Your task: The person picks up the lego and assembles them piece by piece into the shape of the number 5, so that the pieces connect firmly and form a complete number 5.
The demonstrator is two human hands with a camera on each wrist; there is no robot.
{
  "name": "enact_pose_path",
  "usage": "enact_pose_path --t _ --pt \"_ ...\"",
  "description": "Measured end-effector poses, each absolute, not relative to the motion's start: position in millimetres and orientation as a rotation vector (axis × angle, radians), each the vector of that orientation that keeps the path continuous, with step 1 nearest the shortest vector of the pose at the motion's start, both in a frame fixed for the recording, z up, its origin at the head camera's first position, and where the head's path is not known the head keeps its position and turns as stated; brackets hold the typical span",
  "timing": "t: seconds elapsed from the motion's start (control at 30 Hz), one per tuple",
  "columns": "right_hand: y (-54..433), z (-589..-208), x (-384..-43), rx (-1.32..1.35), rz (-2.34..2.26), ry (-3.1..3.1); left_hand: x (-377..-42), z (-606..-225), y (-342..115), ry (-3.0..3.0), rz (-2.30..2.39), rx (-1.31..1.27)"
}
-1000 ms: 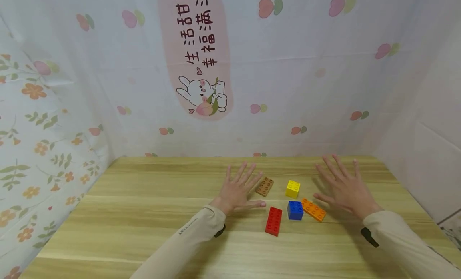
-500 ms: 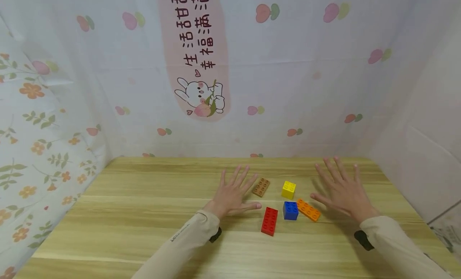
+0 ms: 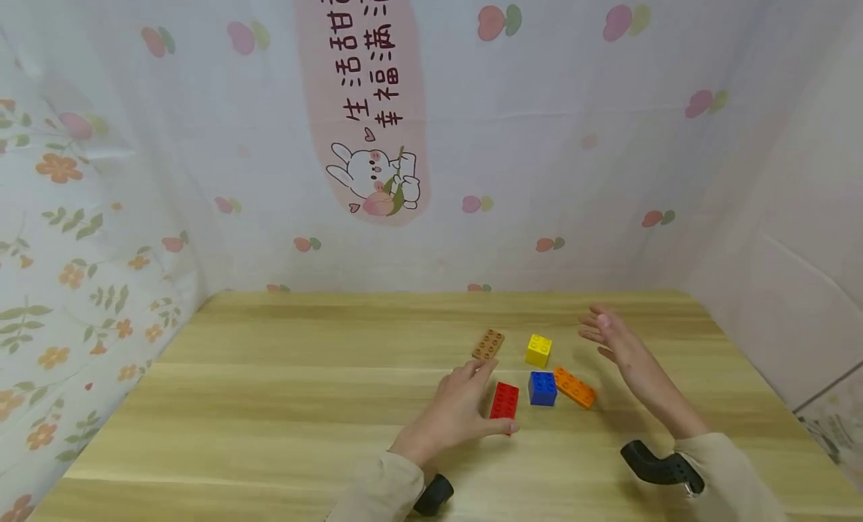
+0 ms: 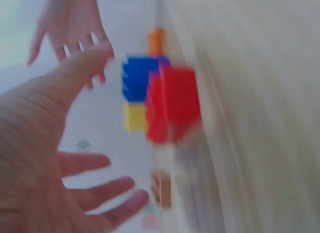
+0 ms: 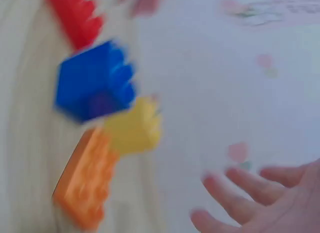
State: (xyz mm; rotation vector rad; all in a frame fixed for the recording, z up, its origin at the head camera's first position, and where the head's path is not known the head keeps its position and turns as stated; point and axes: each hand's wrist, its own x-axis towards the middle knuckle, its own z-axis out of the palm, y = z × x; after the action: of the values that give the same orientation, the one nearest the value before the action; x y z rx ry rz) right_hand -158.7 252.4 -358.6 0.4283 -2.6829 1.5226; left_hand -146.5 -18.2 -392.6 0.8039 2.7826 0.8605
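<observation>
My left hand [image 3: 455, 411] hovers at the left of a red toy building brick [image 3: 505, 401], thumb and fingers spread apart around it. In the head view the thumb crosses the brick's near end; the left wrist view shows a gap between hand and brick. A blue brick [image 3: 542, 389] stands right of the red one, close to a flat orange brick [image 3: 575, 388]. Behind them sit a yellow brick [image 3: 538, 350] and a flat brown brick [image 3: 488, 344]. My right hand [image 3: 637, 365] is raised beyond the orange brick, fingers loosely extended, holding nothing.
The bricks lie on a wood-grain table [image 3: 283, 402]. A patterned white curtain [image 3: 270, 155] hangs along its back edge and continues down both sides. Black wrist bands [image 3: 652, 464] sit by the sleeves.
My left hand has moved right and nearer, from flat beside the bricks to around the red one. My right hand has lifted and turned sideways. The bricks stay put.
</observation>
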Motion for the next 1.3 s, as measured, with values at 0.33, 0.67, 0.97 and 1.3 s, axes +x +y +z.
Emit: enact_pose_path --t 0.33,0.67,0.97,1.3 --pt "234.6 -366.4 -147.5 0.487 1.206 -2.91 -142.6 -407.2 -4.1 2.797 0.9 0.662" --pt "220.2 -380.4 -151.6 0.567 0.97 -2.993 -150.9 -412.1 0.3 2.845 0.986 0.632" --pt "210.0 -381.3 -153.5 0.545 0.811 -3.023 -188.3 -420.9 -3.0 3.089 0.998 0.496" --pt "212.6 -384.8 -153.7 0.509 0.902 -3.018 -213.0 -428.1 5.4 3.111 0.797 0.645"
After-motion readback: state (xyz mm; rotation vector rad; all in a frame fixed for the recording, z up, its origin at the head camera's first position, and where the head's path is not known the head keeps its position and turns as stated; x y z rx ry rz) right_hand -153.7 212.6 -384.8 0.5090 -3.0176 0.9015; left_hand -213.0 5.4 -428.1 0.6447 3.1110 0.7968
